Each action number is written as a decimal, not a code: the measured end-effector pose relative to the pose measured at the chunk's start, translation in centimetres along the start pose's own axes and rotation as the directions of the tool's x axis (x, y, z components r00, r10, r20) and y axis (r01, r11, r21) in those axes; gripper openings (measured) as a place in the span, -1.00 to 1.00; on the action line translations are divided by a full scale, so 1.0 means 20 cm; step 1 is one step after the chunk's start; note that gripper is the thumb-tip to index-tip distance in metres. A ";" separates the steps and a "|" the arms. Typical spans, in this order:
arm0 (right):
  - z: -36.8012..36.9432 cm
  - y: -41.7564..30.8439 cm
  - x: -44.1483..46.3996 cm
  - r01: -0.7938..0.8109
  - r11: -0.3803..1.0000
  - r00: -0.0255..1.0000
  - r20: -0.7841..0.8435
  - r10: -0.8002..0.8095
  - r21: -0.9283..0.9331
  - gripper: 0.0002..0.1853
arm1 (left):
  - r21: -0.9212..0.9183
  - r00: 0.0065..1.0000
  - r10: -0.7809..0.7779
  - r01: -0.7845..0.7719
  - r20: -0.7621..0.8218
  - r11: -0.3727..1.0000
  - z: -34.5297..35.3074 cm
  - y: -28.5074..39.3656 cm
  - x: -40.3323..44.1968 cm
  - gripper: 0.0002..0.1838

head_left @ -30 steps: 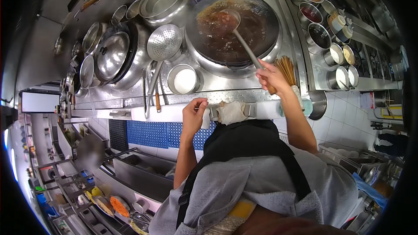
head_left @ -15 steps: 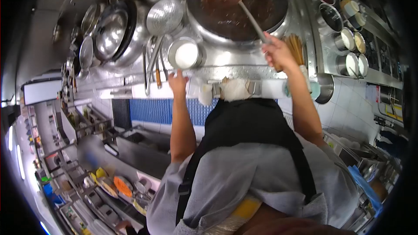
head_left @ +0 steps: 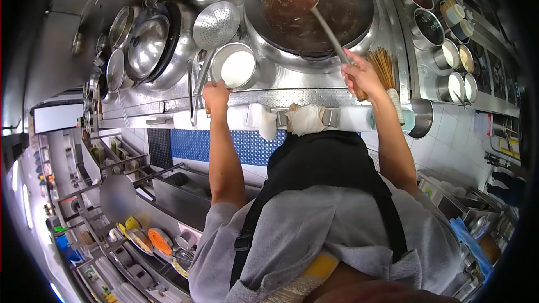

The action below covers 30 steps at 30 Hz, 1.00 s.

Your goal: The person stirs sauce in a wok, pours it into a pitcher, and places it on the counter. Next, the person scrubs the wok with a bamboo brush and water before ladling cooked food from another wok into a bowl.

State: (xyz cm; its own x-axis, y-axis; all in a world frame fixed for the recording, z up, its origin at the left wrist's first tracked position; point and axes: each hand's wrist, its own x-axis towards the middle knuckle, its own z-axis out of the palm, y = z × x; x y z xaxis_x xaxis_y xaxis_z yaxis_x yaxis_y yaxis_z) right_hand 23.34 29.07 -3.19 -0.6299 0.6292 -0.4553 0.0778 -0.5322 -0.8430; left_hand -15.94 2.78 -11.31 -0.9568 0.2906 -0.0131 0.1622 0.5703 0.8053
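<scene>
While the ladle point(head_left: 330, 32) is held with its bowl in the dark liquid point(head_left: 281, 25) of the wok point(head_left: 361, 31), stirring or scooping is judged to be the step in hand. For the next move, a steady handle and a level bowl are likely called for. The ladle is grey, long-handled and tilted, with reddish liquid showing in its round bowl. Its handle is enclosed by the right hand point(head_left: 362, 76), the grip being narrow. Nearer the body, the left hand point(head_left: 216, 96) is placed beside a pot point(head_left: 217, 60) of white contents on the surface point(head_left: 292, 79); whether anything is gripped there cannot be told.
</scene>
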 end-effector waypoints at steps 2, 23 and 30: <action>-0.11 -0.09 -0.14 -0.101 0.982 0.992 0.090 0.088 0.157 -0.31 | -0.004 0.998 0.041 -0.041 0.050 0.999 -0.07 0.16 0.00 -0.71; -0.21 -0.14 -0.24 0.098 0.860 0.982 -0.093 -0.167 -0.501 -0.32 | 0.286 0.938 0.332 -0.347 0.103 0.893 -0.17 0.90 0.18 -0.64; -0.09 -0.03 -0.05 -0.037 0.998 0.999 0.018 0.036 0.052 -0.33 | 0.260 0.940 0.317 -0.340 0.127 0.904 -0.11 1.01 0.19 -0.63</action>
State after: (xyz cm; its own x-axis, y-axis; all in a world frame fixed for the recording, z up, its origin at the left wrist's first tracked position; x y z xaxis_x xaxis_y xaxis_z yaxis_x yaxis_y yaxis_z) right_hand 25.29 29.75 -2.75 -0.6408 0.5992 -0.4799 0.0604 -0.5839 -0.8096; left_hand -16.90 13.69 6.20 -0.8171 0.5516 0.1673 0.5345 0.6165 0.5781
